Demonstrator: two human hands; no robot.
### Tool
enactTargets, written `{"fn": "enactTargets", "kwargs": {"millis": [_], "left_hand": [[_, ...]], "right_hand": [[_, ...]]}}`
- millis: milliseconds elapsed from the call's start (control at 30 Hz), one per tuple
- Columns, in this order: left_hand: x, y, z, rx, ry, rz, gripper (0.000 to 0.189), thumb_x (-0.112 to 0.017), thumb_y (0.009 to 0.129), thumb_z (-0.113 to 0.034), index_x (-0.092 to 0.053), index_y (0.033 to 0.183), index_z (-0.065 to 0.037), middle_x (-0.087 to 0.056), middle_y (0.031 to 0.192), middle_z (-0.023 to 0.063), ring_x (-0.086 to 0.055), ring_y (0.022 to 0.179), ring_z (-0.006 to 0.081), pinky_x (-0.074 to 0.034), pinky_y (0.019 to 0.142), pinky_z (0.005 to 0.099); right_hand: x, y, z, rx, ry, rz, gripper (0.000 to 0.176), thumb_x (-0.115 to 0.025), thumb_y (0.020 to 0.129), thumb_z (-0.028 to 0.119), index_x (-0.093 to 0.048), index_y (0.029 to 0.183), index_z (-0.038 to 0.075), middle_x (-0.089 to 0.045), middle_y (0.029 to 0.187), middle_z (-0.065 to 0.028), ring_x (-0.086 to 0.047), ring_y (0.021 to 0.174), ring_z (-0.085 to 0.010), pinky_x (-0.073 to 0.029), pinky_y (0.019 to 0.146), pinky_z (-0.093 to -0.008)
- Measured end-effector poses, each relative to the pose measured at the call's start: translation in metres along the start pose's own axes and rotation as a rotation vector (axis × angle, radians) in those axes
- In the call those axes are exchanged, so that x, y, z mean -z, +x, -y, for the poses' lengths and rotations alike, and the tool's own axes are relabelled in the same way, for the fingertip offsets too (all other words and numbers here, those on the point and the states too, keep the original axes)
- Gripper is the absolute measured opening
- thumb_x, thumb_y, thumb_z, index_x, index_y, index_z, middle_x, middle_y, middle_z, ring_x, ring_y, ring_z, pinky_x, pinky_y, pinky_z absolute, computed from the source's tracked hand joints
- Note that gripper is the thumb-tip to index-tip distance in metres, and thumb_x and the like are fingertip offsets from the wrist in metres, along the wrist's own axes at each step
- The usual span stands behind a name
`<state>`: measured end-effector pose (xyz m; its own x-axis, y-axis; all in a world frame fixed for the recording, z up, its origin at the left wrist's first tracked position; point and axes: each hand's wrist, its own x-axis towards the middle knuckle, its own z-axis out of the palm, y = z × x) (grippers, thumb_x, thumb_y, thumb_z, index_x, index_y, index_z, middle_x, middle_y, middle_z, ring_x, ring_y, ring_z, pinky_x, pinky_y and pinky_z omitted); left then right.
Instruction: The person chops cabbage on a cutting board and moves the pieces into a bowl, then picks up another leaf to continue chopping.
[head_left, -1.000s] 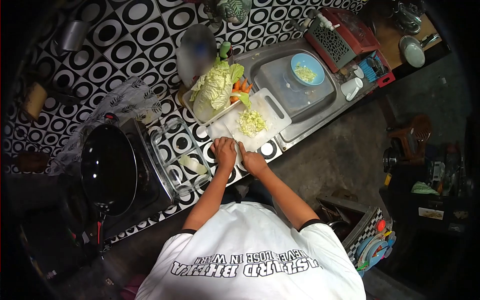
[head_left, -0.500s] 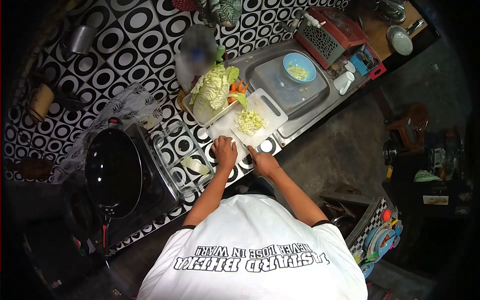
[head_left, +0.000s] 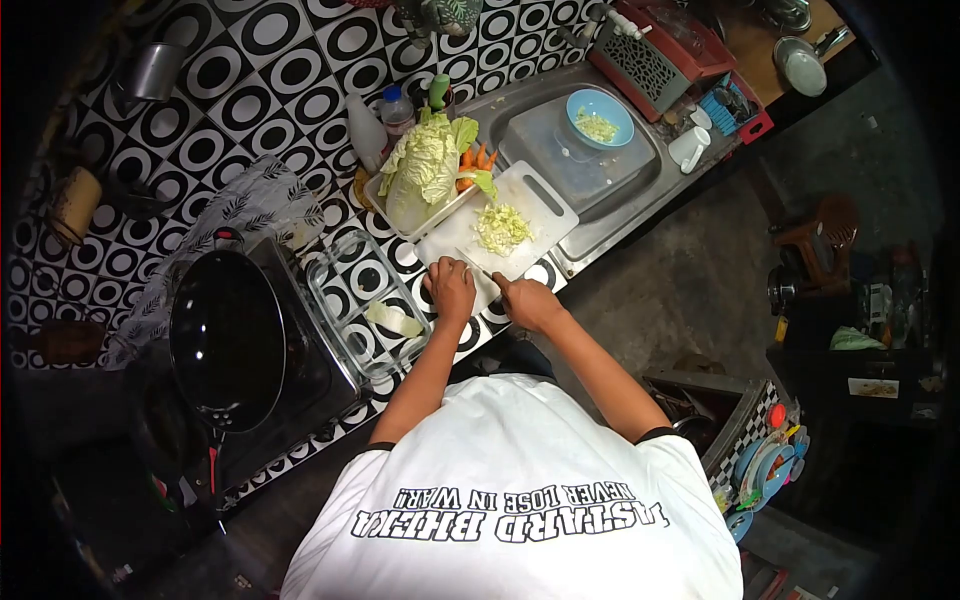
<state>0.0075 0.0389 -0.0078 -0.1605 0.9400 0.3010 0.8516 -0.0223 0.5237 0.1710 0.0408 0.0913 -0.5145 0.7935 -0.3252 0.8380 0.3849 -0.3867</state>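
Note:
A white cutting board (head_left: 548,218) lies on the counter with a heap of chopped cabbage (head_left: 502,229) on it. My right hand (head_left: 528,303) is closed round the handle of a knife (head_left: 473,262), whose blade rests across the board's lower left part. My left hand (head_left: 450,290) is on the board just left of the blade, fingers curled down; what lies under them is mostly hidden. Behind the board stands a white tub (head_left: 408,228) with a napa cabbage (head_left: 422,180) and carrots (head_left: 480,160).
A glass dish (head_left: 365,345) holding a pale cabbage piece (head_left: 394,320) sits to the left, beside a black wok (head_left: 228,340) on the stove. The sink (head_left: 640,190) at right holds a blue bowl (head_left: 612,105) with chopped pieces. Bottles (head_left: 397,110) stand behind the tub.
Both hands stay at the board, with the knife blade shifted slightly up and left beside my left fingers. The whole view has moved a little.

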Motion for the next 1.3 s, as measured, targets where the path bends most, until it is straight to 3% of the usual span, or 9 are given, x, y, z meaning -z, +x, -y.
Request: {"fn": "enactTargets", "kwargs": {"millis": [333,733,1300], "left_hand": [[-0.003,0.003,-0.001,0.072,-0.011,0.012,0.009,-0.068,0.077,-0.014,-0.068,0.085,-0.011,-0.058,0.101,0.0039,-0.05,0.102,0.0252,-0.034,0.091,0.0433],[-0.002,0.006,-0.002,0.098,0.0,0.046,0.008,-0.07,0.075,-0.013,-0.068,0.083,-0.011,-0.059,0.1,0.0042,-0.051,0.103,0.026,-0.036,0.088,0.0442],[-0.002,0.007,-0.004,0.097,0.011,0.063,0.011,-0.07,0.074,-0.013,-0.068,0.084,-0.008,-0.058,0.1,0.0059,-0.051,0.103,0.0262,-0.035,0.088,0.0447]], "right_hand": [[-0.017,0.003,-0.002,0.021,-0.006,-0.037,0.047,-0.06,0.082,0.014,-0.048,0.124,-0.002,-0.067,0.076,-0.0217,-0.066,0.074,-0.0391,-0.052,0.067,-0.0486],[-0.034,-0.003,-0.006,0.065,0.034,-0.114,0.05,-0.056,0.082,0.009,-0.047,0.13,-0.004,-0.063,0.066,-0.0197,-0.063,0.063,-0.0386,-0.049,0.06,-0.0479],[-0.042,-0.006,-0.001,0.031,0.03,-0.037,0.058,-0.052,0.08,0.006,-0.042,0.135,-0.007,-0.067,0.074,-0.0202,-0.066,0.068,-0.0364,-0.052,0.063,-0.0453]]}}
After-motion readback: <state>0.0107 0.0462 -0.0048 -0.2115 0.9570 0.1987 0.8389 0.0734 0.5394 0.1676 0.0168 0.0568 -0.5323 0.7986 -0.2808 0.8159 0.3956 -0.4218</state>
